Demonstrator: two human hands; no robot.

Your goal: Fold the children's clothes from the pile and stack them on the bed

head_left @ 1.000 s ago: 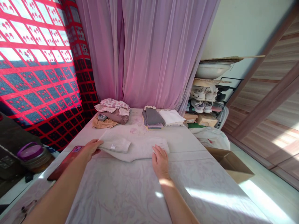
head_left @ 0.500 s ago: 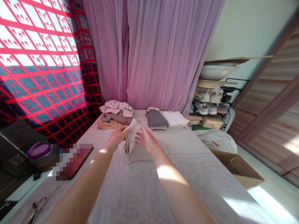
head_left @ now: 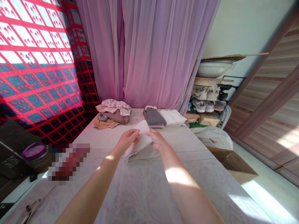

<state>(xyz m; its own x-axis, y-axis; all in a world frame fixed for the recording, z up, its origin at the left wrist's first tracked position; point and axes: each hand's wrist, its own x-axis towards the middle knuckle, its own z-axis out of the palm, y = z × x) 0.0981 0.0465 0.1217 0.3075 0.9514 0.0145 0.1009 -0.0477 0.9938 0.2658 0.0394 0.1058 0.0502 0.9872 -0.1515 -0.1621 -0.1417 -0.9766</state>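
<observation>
A folded white ribbed garment (head_left: 143, 136) lies on the pale patterned bed cover (head_left: 140, 189), with its upper layer raised off the layer beneath. On its right edge my right hand (head_left: 157, 139) is closed, fingers wrapped around the fabric. My left hand (head_left: 129, 140) is at the left edge, fingers curled and thumb drawn in against the cloth. Just behind the garment sit a stack of folded dark grey clothes (head_left: 154, 117) and a folded white stack (head_left: 173, 117).
At the back left is a loose heap of pink, mauve and tan clothes (head_left: 114, 113). A pixelated reddish object (head_left: 70, 161) lies at the left edge, beyond it a purple-lidded container (head_left: 35, 152). To the right stand an open cardboard box (head_left: 233, 163) and a shoe rack (head_left: 205, 99).
The garment's upright folded part has swung down and right, now spread flatter between my hands. My right hand has gone from spread fingers to gripping its right edge. The view has shifted slightly.
</observation>
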